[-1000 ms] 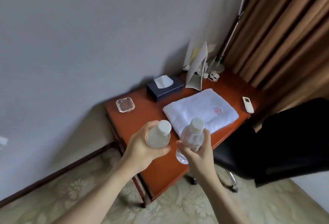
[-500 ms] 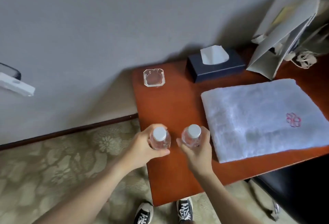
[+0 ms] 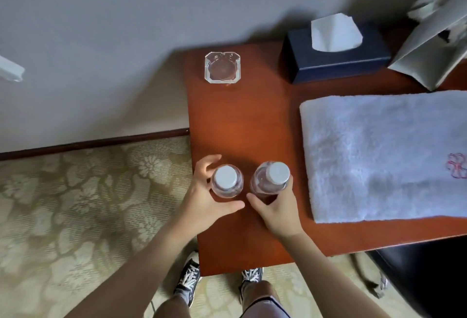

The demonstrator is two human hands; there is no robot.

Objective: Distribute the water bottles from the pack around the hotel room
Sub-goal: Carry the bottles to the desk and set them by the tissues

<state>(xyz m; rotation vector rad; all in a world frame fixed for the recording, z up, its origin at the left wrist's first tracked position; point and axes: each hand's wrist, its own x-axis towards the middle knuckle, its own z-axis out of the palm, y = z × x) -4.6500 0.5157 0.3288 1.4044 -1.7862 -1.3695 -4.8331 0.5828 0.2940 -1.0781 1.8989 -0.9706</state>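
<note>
Two clear water bottles with white caps stand upright side by side on the left end of the red-brown wooden desk (image 3: pixel 242 120). My left hand (image 3: pixel 202 199) curls loosely round the left bottle (image 3: pixel 226 181), fingers behind it and thumb in front. The right bottle (image 3: pixel 271 178) leans a little to the right, and my right hand (image 3: pixel 276 210) grips it from the near side, thumb on its left and fingers on its right. No pack is in view.
A glass ashtray (image 3: pixel 222 67) sits at the desk's far left corner. Beside it is a dark tissue box (image 3: pixel 336 58), then a grey folded card (image 3: pixel 427 47). A folded white towel (image 3: pixel 384 156) covers the desk's right part. A black chair (image 3: pixel 427 274) stands at lower right.
I have come closer and now look straight down. Both bottles have gone down from the air onto the desk's left end. My left fingers have loosened on their bottle.
</note>
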